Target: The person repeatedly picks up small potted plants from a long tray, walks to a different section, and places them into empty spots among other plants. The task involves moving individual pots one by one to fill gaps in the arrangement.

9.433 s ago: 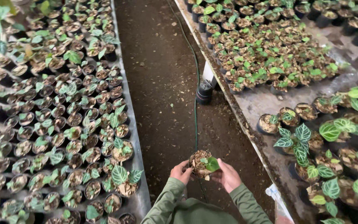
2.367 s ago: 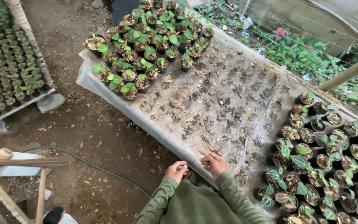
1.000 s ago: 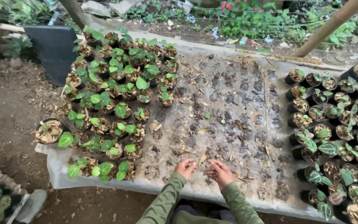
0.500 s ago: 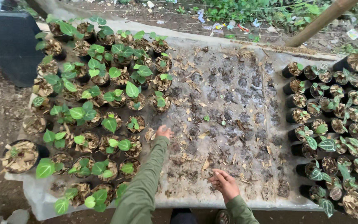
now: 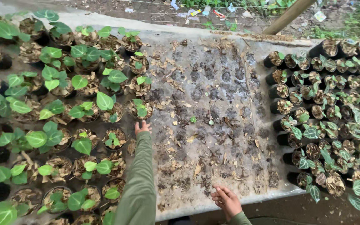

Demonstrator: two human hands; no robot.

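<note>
Left hand (image 5: 142, 126) reaches toward potted seedling (image 5: 139, 109) at bench's left side, fingers apparently loose, nothing gripped. Right hand (image 5: 226, 201) open, flat on near edge of bench (image 5: 213, 125). Best grasp pot wall, sparing leaves.

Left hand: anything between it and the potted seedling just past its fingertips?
Nothing visible. The left hand reaches along the bench's bare sheet, and the nearest potted seedling sits directly beyond its fingertips. The right hand rests on the near edge.
</note>
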